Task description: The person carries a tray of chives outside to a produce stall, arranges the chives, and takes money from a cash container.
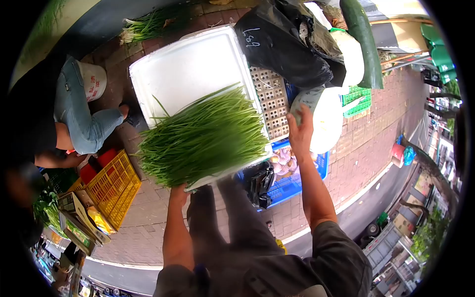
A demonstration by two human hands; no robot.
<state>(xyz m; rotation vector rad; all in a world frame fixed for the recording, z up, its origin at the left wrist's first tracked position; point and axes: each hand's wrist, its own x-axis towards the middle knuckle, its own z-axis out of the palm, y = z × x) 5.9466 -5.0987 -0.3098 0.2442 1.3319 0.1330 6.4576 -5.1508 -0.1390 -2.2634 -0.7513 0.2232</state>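
Note:
A thick spread of long green chives [203, 133] lies across the near half of a white foam box top [185, 67]. My left hand [179, 192] is at the near left edge of the chives, and its fingers are mostly hidden beneath them. Whether it grips the greens or the white edge cannot be made out. To the right of the box, my right hand [301, 129] is raised with fingers apart, holding nothing. It is close to a pale round bundle in a white plastic bag [326, 121], overlapping it in view; contact is unclear.
Black plastic bags [282, 44] and a long green gourd [361, 44] lie beyond the box. A blue crate [287, 189] holds pinkish bulbs. Left are a yellow crate [115, 185], a white bucket [93, 81] and a seated person in jeans [81, 111]. Spring onions [143, 28] lie behind.

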